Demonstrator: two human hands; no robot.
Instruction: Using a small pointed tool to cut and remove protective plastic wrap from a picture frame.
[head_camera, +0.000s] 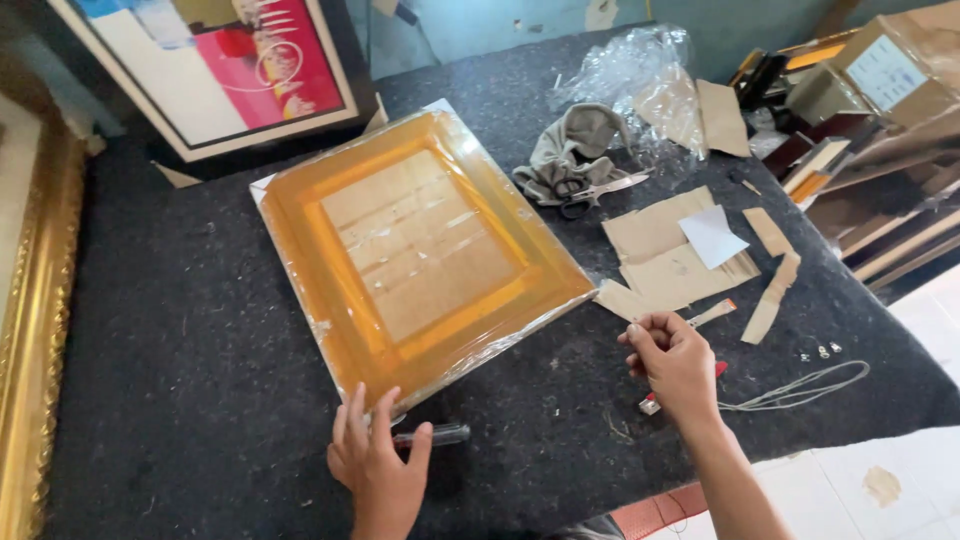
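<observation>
An orange-framed picture (420, 250), wrapped in clear film with a cardboard back facing up, lies on the dark felt table (180, 330). My left hand (378, 462) rests flat at the frame's near corner, fingers spread, touching a dark pen-like tool (440, 435) under the thumb. My right hand (675, 360) hovers to the right of the frame with fingertips pinched together; whether something small sits between them I cannot tell. A red-and-white cutter (655, 402) lies just below that hand.
Cardboard scraps (665, 265), a white paper piece (712, 235), scissors (590, 195) on a grey cloth, crumpled plastic film (640, 75), a wire loop (800, 392) and small screws. A framed painting (230, 65) leans at the back, a gold frame (40, 300) at left, boxes at right.
</observation>
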